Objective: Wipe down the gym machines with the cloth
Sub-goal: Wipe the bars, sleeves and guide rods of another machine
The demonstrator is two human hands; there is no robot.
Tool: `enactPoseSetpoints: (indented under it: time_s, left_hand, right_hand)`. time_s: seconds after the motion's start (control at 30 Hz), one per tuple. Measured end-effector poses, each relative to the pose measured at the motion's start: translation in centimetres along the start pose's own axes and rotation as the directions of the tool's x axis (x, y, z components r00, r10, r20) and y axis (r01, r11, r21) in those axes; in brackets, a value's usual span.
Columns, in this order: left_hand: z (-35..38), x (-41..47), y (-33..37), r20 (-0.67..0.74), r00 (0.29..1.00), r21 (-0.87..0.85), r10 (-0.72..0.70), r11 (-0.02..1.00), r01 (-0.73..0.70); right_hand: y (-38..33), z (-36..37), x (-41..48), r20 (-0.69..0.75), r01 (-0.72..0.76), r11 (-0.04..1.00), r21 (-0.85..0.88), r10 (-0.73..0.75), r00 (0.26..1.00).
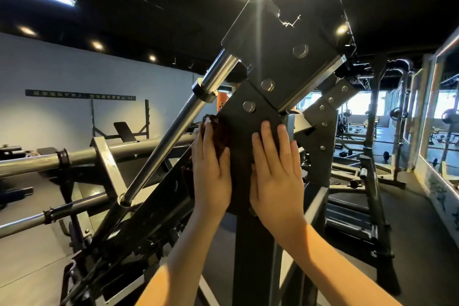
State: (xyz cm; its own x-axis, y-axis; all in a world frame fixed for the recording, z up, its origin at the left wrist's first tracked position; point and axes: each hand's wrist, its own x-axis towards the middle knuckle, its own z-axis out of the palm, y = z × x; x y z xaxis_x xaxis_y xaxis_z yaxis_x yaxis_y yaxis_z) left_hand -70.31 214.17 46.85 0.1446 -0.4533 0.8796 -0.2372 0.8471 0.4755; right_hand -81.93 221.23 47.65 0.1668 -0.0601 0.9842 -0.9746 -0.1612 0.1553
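Observation:
A dark bolted steel plate [250, 122] of a gym machine rises in front of me on a black upright post [253, 256]. A dark brown cloth [218, 136] lies against the plate's left edge. My left hand [211, 171] presses flat on the cloth, fingers pointing up. My right hand [275, 171] lies flat and open on the plate beside it, fingers spread slightly, nothing in it. Most of the cloth is hidden under my left hand.
A chrome guide rod [173, 129] slants up to the left of the plate. Grey horizontal bars [99, 156] cross at left. A bench [124, 131] stands by the far wall. Racks and mirrors [442, 112] fill the right side.

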Motion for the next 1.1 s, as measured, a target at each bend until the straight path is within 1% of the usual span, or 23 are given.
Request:
enactPoseSetpoints:
  time_s: [0.07,0.17,0.23,0.3,0.37,0.43,0.5,0.6,0.7,0.77,0.87,0.9,1.03,1.1]
  left_hand:
    - [-1.0,0.8,-0.9,-0.014,0.998,-0.004,-0.067,0.998,0.067]
    - [-1.0,1.0,0.0,-0.056,0.99,-0.045,-0.129,0.991,0.127]
    - [-0.6,0.3,0.6,-0.058,0.991,-0.023,-0.12,0.993,0.119]
    - [-0.5,-0.8,0.5,-0.017,0.996,0.014,-0.092,0.996,0.093]
    - [-0.9,-1.5,-0.6,0.033,0.998,0.045,-0.053,0.998,0.052]
    - [-1.3,-1.3,-1.6,0.072,0.996,0.045,-0.045,0.998,0.042]
    - [-1.4,-1.1,-2.0,0.085,0.995,0.03,-0.056,0.998,0.053]
    - [-1.4,-1.0,-1.7,0.07,0.992,-0.014,-0.102,0.995,0.103]
    - [-1.5,-1.4,-1.2,0.026,0.99,-0.111,-0.139,0.984,0.141]
    - [-1.9,-1.3,-1.2,-0.019,0.977,-0.206,-0.214,0.957,0.206]
    - [-2.5,-0.9,-1.0,-0.067,0.909,-0.356,-0.411,0.861,0.364]
    - [-2.6,-0.7,-0.9,-0.066,0.89,-0.392,-0.451,0.832,0.392]
    - [-3.1,-0.3,-1.7,-0.065,0.867,-0.406,-0.494,0.807,0.429]
    - [-3.4,-0.4,-3.2,-0.088,0.856,-0.357,-0.509,0.819,0.45]
  right_hand:
    - [0.0,-0.1,0.0,0.006,0.015,0.998,-0.064,-0.015,1.0]
    - [-0.1,-0.2,-0.1,0.025,0.031,0.992,-0.125,-0.028,0.999]
    - [-0.2,-0.3,-0.2,0.059,0.082,0.981,-0.173,-0.073,0.996]
    - [-0.2,-0.4,-0.2,0.099,0.13,0.968,-0.216,-0.111,0.989]
    - [-0.3,-0.3,-0.2,0.116,0.145,0.961,-0.237,-0.121,0.986]
    - [-0.5,-0.2,-0.2,0.126,0.149,0.957,-0.249,-0.12,0.985]
    - [-0.8,-0.1,-0.3,0.132,0.137,0.959,-0.249,-0.106,0.986]
    - [-1.0,-0.1,-0.5,0.135,0.12,0.958,-0.26,-0.086,0.987]
    - [-1.0,-0.1,-0.5,0.138,0.121,0.956,-0.267,-0.086,0.987]
    - [-1.0,0.0,-0.5,0.135,0.12,0.956,-0.267,-0.086,0.987]
    - [-1.1,0.0,-0.5,0.131,0.118,0.954,-0.276,-0.084,0.988]
    - [-1.1,0.0,-0.5,0.131,0.119,0.952,-0.282,-0.085,0.988]
    - [-1.2,0.0,-0.4,0.139,0.116,0.946,-0.302,-0.076,0.987]
    - [-1.2,0.1,-0.4,0.141,0.119,0.943,-0.311,-0.078,0.987]
